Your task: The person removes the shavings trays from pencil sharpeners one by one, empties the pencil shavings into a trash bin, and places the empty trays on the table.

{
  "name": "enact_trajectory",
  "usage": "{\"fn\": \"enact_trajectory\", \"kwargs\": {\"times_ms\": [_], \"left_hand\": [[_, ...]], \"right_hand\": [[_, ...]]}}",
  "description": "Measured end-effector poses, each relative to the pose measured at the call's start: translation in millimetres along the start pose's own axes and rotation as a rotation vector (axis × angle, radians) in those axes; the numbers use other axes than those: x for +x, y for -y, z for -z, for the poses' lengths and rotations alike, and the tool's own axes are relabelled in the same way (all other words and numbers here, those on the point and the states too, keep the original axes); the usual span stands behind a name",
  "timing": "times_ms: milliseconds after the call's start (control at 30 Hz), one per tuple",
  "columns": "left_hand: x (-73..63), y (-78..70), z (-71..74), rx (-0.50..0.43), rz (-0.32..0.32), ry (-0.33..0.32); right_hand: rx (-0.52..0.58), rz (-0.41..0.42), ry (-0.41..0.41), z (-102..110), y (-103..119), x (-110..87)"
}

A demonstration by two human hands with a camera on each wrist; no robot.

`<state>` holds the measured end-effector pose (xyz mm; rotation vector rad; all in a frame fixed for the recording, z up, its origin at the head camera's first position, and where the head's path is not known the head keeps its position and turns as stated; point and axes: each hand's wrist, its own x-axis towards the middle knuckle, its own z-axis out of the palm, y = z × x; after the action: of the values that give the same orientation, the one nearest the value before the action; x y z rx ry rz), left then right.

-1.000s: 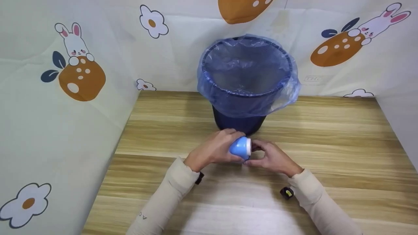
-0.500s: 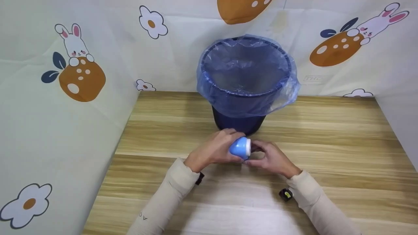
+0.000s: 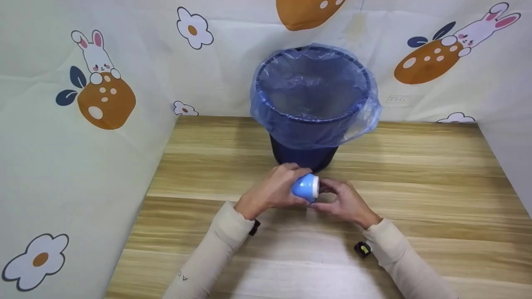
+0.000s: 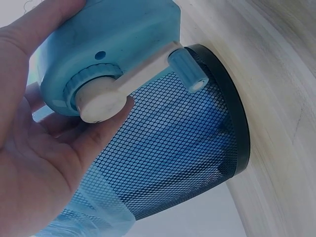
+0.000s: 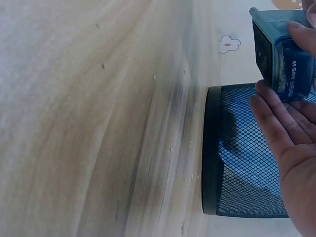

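My left hand (image 3: 276, 189) grips a blue crank pencil sharpener (image 3: 304, 187) in front of the bin, its white-rimmed end facing right. The left wrist view shows its white crank (image 4: 133, 81) with a blue knob, the left fingers (image 4: 106, 131) curled beneath the body. From the right, my right hand (image 3: 347, 201) brings thumb and fingers round the sharpener's near end. Pale shavings show in the see-through shavings drawer (image 5: 291, 69) in the right wrist view, with right fingertips up against its edge.
A dark mesh bin (image 3: 305, 160) lined with a blue plastic bag (image 3: 311, 135) stands behind the hands on the wood-grain table (image 3: 208, 166). Behind it rises a pale wall covering (image 3: 228, 74) printed with rabbits and flowers. A small black device (image 3: 362, 249) sits beside the right sleeve.
The right hand and forearm have shifted slightly left and down. The left hand keeps its grip on the pencil sharpener in nearly the same place.
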<state>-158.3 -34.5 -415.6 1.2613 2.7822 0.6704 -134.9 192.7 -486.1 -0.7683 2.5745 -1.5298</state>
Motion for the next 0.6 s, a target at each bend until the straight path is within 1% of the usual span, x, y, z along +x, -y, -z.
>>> {"fn": "enact_trajectory", "kwargs": {"times_ms": [100, 267, 600], "left_hand": [[0.5, -0.4, 0.7, 0.004, 0.007, -0.004], [1.2, -1.2, 2.2, 0.026, 0.015, 0.002], [1.1, -1.6, 2.6, 0.004, 0.009, 0.033]], "right_hand": [[-0.011, 0.015, -0.019, 0.5, 0.0, -0.1], [-0.017, 0.017, -0.032, 1.2, -0.8, 0.0], [0.028, 0.035, 0.005, 3.2, -4.3, -2.0]]}}
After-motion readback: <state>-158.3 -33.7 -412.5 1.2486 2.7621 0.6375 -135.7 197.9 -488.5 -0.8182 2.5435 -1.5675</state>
